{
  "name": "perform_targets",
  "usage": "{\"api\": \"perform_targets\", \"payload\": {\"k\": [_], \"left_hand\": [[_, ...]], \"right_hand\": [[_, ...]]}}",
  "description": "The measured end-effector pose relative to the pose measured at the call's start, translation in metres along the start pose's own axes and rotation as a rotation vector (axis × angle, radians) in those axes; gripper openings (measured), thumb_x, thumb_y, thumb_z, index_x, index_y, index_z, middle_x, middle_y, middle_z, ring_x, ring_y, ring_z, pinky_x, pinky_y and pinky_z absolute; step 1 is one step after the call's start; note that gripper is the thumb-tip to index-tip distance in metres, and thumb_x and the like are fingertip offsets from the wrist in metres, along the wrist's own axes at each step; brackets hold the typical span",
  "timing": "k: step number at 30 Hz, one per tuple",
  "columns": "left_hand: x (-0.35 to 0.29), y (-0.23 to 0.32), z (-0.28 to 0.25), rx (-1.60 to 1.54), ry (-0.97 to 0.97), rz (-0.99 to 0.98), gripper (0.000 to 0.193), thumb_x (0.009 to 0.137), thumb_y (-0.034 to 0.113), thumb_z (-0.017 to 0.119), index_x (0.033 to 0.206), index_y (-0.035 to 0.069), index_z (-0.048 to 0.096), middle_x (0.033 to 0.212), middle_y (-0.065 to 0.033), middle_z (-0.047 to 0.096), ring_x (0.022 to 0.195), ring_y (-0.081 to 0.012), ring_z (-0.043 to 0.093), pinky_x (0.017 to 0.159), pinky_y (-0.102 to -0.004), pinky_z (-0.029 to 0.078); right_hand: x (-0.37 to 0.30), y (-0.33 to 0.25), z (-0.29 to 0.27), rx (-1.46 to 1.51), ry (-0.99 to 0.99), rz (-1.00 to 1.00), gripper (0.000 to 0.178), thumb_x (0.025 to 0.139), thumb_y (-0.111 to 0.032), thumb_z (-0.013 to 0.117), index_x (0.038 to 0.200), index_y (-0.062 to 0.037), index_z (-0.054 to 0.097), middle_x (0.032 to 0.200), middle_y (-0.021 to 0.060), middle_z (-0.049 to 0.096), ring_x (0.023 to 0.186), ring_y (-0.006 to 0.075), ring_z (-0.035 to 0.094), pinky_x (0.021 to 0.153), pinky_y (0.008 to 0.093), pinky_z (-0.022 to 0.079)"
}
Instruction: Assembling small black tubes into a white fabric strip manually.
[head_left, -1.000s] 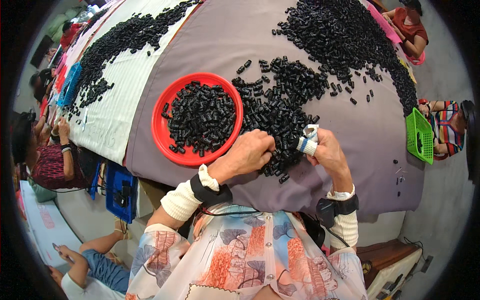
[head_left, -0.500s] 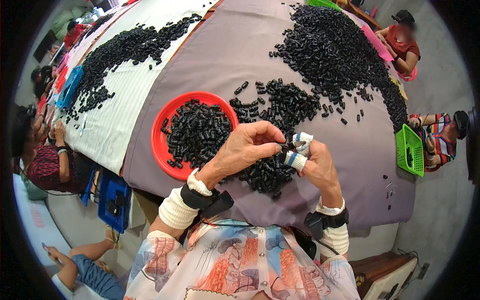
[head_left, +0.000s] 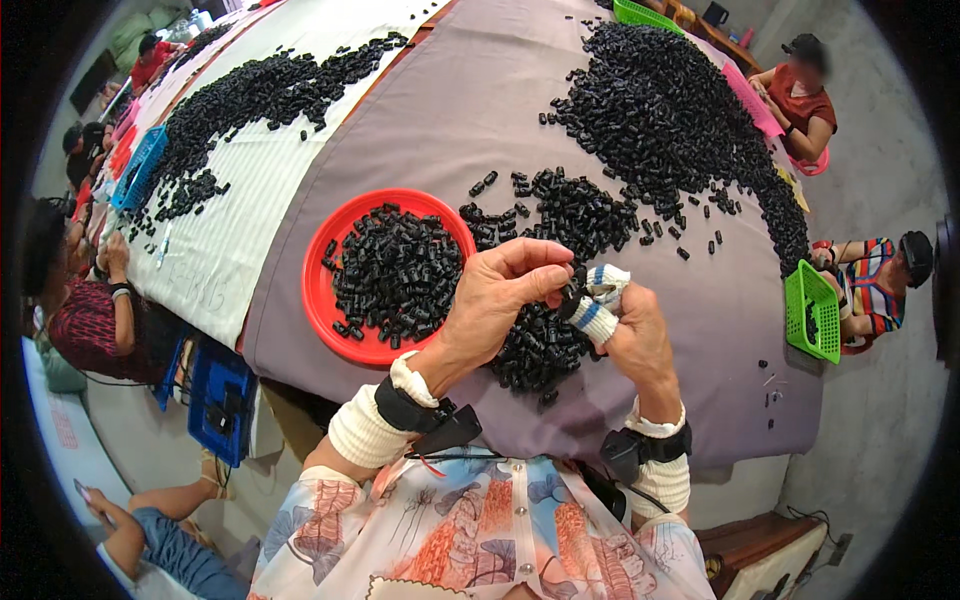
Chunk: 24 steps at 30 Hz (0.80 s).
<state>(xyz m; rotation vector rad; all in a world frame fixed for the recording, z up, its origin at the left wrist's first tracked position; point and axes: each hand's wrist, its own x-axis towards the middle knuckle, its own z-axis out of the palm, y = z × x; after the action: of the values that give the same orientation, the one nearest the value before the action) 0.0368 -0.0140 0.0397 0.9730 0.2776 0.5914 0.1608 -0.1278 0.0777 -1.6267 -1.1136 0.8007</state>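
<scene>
My left hand (head_left: 500, 300) is pinched, its thumb and forefinger tips at a small black cylindrical plastic part (head_left: 573, 284). Against the other side of that part, my right hand (head_left: 642, 335) closes its thumb and forefinger, both wrapped in white cloth finger covers (head_left: 595, 318) with blue stripes. Fine detail of the part is hidden by the fingertips. Beneath and beyond both hands lies a loose heap of similar black parts (head_left: 540, 350). A red round tray (head_left: 318, 310) filled with more of them sits left of my left hand.
A large pile of black parts (head_left: 665, 120) covers the far right of the grey tablecloth (head_left: 400, 140). Another pile (head_left: 240, 100) lies on the white cloth at left. A green basket (head_left: 815, 315) stands at the right edge. Several people sit around the tables.
My left fingers have shifted slightly at the black part, and more of it shows between my hands. The whole view has moved a little; the tray and heaps stay in place.
</scene>
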Motion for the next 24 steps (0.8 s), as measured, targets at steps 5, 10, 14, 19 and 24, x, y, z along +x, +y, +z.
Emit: {"api": "perform_targets", "payload": {"k": [5,10,14,19,24], "left_hand": [[-0.001,0.005,0.003,-0.025,-0.014,0.029,0.023,0.084,0.003,0.059,0.106,-0.001,0.058,0.095,-0.0063,0.063,0.083,-0.0097,0.059,0.073,-0.0217,0.048],[-0.003,0.002,-0.004,-0.099,-0.002,-0.095,0.023,0.084,0.005,0.059,0.107,0.0,0.058,0.095,-0.0058,0.062,0.084,-0.0096,0.058,0.073,-0.0221,0.048],[-0.004,-0.002,-0.009,-0.332,-0.016,-0.17,0.02,0.086,0.007,0.057,0.105,0.001,0.057,0.092,-0.005,0.062,0.081,-0.01,0.058,0.073,-0.0228,0.048],[-0.003,-0.003,-0.011,-0.468,-0.023,-0.187,0.018,0.087,0.007,0.055,0.104,0.002,0.056,0.091,-0.0066,0.062,0.081,-0.0122,0.059,0.077,-0.027,0.048],[-0.005,-0.006,-0.01,-0.469,-0.04,-0.194,0.02,0.087,0.01,0.056,0.106,0.003,0.057,0.088,-0.0015,0.059,0.078,-0.0079,0.055,0.076,-0.0257,0.049]], "right_hand": [[0.001,0.003,0.002,0.058,0.018,-0.003,0.022,0.078,-0.009,0.067,0.098,-0.0009,0.062,0.075,-0.002,0.062,0.065,0.0032,0.051,0.057,0.0201,0.043],[0.002,-0.002,0.005,0.013,0.016,0.002,0.018,0.077,-0.008,0.067,0.091,0.0003,0.061,0.072,-0.0014,0.061,0.062,0.0036,0.049,0.055,0.0207,0.043],[0.005,-0.003,0.008,-0.083,0.005,0.022,0.017,0.076,-0.01,0.069,0.087,-0.0002,0.061,0.07,-0.001,0.06,0.061,0.0033,0.049,0.054,0.0212,0.042],[0.004,0.002,0.003,-0.022,-0.026,0.032,0.021,0.073,-0.014,0.072,0.084,-0.0001,0.061,0.066,0.0002,0.059,0.059,0.0047,0.048,0.052,0.0219,0.04],[0.007,0.003,-0.001,-0.141,-0.12,0.055,0.03,0.07,-0.023,0.075,0.084,-0.0006,0.061,0.066,0.0022,0.059,0.057,0.0077,0.049,0.052,0.0246,0.041]]}}
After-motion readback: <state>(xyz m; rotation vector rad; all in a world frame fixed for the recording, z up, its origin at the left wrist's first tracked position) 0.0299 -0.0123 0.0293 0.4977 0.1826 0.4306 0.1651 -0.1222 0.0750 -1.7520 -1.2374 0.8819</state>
